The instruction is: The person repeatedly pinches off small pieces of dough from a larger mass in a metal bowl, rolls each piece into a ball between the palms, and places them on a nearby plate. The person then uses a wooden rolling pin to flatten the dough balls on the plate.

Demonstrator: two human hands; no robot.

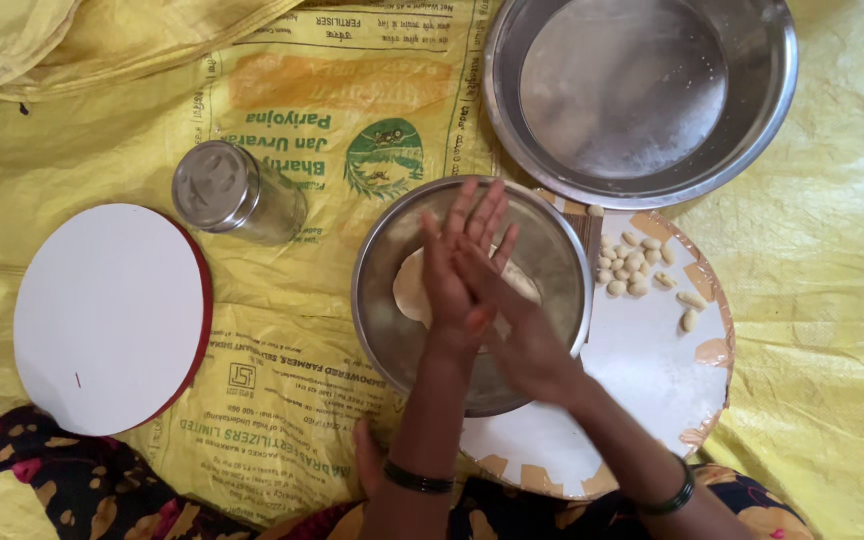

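Note:
My left hand (pixel 455 262) and my right hand (pixel 530 348) are pressed palm to palm, fingers straight, above a steel bowl (pixel 372 262). Anything between the palms is hidden. A flat pale lump of dough (pixel 409 292) lies in the bowl, partly covered by my hands. The bowl stands on the left part of a round white board (pixel 642 372) with worn brown patches at its edge. Several small pale dough pieces (pixel 637 268) lie on the board's far side, right of the bowl.
A large steel basin (pixel 780 95) dusted with flour stands at the back right. A steel lidded canister (pixel 237 192) and a round white board with a red edge (pixel 107 315) lie to the left. Everything rests on yellow printed sacking (pixel 282 330).

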